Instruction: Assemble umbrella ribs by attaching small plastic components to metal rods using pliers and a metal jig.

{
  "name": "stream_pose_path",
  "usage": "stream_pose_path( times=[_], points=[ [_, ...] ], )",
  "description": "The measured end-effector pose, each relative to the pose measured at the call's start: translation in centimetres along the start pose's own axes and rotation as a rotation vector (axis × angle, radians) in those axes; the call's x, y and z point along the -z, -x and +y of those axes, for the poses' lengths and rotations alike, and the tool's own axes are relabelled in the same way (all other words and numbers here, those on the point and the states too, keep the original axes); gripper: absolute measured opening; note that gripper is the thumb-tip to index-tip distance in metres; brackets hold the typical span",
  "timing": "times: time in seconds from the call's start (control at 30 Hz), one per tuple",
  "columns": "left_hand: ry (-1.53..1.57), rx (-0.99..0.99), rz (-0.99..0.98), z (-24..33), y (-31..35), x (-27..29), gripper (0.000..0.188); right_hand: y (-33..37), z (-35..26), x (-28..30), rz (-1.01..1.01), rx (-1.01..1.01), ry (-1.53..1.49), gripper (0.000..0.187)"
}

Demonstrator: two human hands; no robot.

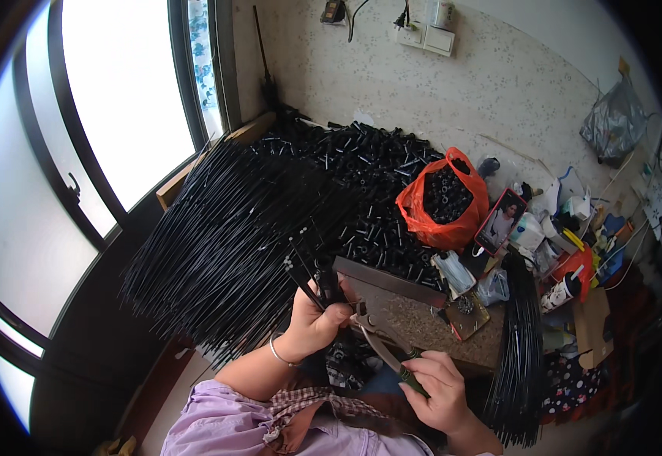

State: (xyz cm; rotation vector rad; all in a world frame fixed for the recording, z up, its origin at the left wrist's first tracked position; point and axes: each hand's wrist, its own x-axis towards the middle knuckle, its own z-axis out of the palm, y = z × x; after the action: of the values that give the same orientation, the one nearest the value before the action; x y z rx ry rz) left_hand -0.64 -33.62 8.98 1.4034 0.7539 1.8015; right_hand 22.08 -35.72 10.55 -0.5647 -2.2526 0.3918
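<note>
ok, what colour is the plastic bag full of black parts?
The plastic bag is bright orange-red; it shows in the head view.

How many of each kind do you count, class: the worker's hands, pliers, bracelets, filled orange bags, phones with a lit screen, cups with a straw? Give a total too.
Hands: 2 (left hand, right hand)
Pliers: 1
Bracelet: 1
Filled orange bag: 1
Lit phone: 1
Cup with straw: 1
Total: 7
</note>
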Motion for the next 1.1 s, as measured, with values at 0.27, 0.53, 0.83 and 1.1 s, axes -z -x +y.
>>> stream_pose_path(
  times=[0.27, 0.53, 0.83, 1.1],
  points=[
    [0.335, 0.233, -0.205, -1.2, 0.1, 0.3, 0.038, -0.2, 0.5, 1.2, 0.045, 0.011, 0.588, 0.015],
    [0.37, 0.21, -0.079, -1.6, -0.1, 0.2, 0.033, -0.5, 0.5, 1.6, 0.081, 0.09, 0.891, 0.015],
    [0.252, 0.21, 0.059, -0.6, -0.2, -0.4, 0.025, -1.5, 0.9, 2.3, 0.108, 0.172, 0.719, 0.015],
    [0.139, 0.073, -0.229, 0.0, -1.4, 0.9, 0.042, 2.8, 4.2, -1.8, -0.277, -0.778, -1.669, 0.037]
  ],
)
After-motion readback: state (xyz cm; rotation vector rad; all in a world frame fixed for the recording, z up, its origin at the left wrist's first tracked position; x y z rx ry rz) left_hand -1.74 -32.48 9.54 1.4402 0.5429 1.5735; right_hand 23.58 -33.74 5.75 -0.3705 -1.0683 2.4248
